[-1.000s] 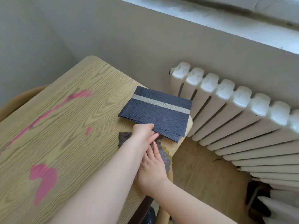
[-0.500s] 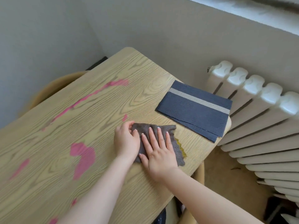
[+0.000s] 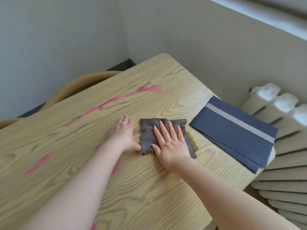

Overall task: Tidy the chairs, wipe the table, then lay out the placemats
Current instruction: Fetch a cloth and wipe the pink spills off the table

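Head view: a light oak-grain wooden table (image 3: 116, 188) is seen from above, marked with several pink smears (image 3: 116, 100). A brown-grey fleecy wiping cloth (image 3: 147, 135), with a mustard-yellow underside showing at one edge, lies flat on the tabletop. It is pressed down by the right hand (image 3: 169, 143), palm flat, fingers straight and slightly spread. The left hand (image 3: 123, 133) is laid on the wood just beside the cloth, fingers straight and close together, thumb touching the cloth's near corner; nothing is gripped. A stack of folded navy fabric placemats with a grey stripe (image 3: 235, 135) sits near the cloth at the table's corner, beside a white ribbed radiator (image 3: 274, 100). A curved tan wooden chair back (image 3: 78, 85) is tucked at the far edge. Wiping is judged to be the step in hand, barely begun. Next, the cloth would need to be pushed under firm pressure toward the pink smears.
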